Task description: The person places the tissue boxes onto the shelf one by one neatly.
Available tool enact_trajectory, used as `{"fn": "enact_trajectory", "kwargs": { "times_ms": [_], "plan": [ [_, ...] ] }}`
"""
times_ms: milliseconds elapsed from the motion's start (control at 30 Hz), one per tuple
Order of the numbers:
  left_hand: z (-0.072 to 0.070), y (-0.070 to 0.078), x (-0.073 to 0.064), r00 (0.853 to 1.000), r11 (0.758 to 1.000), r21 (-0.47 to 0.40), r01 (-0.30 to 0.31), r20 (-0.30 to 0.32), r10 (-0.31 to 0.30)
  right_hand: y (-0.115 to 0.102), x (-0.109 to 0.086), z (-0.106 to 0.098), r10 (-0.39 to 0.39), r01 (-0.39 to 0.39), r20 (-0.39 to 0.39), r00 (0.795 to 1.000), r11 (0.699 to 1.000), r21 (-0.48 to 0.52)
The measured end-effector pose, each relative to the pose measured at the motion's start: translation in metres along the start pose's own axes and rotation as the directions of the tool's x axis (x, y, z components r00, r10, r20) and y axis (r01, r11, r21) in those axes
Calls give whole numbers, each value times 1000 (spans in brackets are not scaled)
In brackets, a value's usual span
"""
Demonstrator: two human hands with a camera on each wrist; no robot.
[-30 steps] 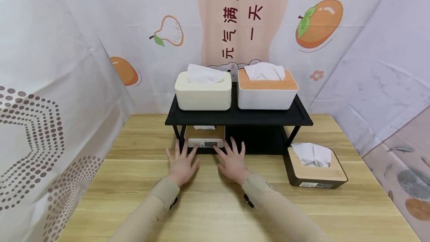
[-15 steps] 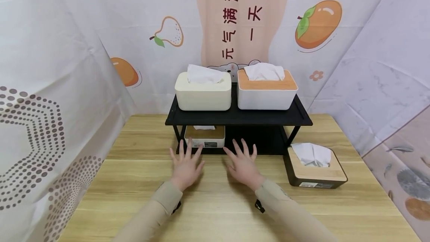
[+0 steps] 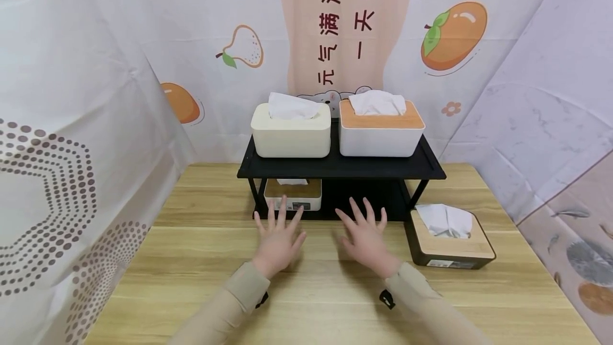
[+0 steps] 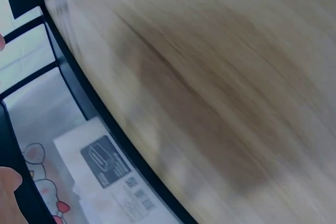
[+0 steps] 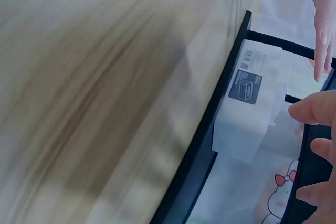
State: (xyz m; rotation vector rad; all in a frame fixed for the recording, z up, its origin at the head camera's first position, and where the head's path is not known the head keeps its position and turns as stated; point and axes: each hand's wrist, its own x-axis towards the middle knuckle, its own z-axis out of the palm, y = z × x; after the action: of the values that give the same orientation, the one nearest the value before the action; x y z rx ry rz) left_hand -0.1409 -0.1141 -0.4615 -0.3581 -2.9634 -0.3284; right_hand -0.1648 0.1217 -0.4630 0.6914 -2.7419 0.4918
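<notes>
My left hand (image 3: 278, 244) hovers over the wooden table with its fingers spread. Its fingertips overlap the front of a white tissue box (image 3: 292, 190) with a brown lid on the rack's lower shelf. To the right of that box, my right hand (image 3: 367, 241) has its fingers splayed before the bare half of the same shelf. Neither hand holds anything. In the left wrist view the tissue box's labelled front (image 4: 113, 169) shows behind the shelf edge. The right wrist view shows fingers of my right hand (image 5: 317, 156) and, farther up, my left hand (image 5: 323, 19).
On the top of the black two-tier rack (image 3: 335, 166) stand a cream tissue box (image 3: 290, 142) and a white tissue box (image 3: 375, 141) with an orange-brown lid. A dark tissue box (image 3: 440, 259) with a light wooden lid sits on the table (image 3: 325, 313) by the rack's right leg.
Both hands have moved right; the right hand has gone farther, from the lower tissue box's right end to beside it, so the gap between them is wider. The boxes stay put.
</notes>
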Motion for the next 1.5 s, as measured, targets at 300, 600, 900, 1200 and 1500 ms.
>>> {"fn": "enact_trajectory", "kwargs": {
  "times_ms": [300, 600, 900, 1200, 1500],
  "plan": [
    [0, 17, 0, 1000, 1000, 1, -6, 2, 6, 16, -12, -20, 4, -5, -32, 999, 1000, -23],
    [7, 39, 3, 997, 996, -45, -79, 12, 80, 41, -28, -41, 47, -49, -55, 997, 998, -37],
    [8, 55, 15, 992, 990, -53, -129, 0, 129, 77, -43, -76, 110, -112, -113, 987, 993, -20],
    [6, 77, 25, 989, 987, -92, -135, 41, 139, 127, -71, -106, 200, -207, -182, 963, 978, -18],
    [12, 106, 28, 984, 975, -165, -150, 73, 164, 174, -106, -113, 421, -415, -51, 906, 905, 90]
  ]
}}
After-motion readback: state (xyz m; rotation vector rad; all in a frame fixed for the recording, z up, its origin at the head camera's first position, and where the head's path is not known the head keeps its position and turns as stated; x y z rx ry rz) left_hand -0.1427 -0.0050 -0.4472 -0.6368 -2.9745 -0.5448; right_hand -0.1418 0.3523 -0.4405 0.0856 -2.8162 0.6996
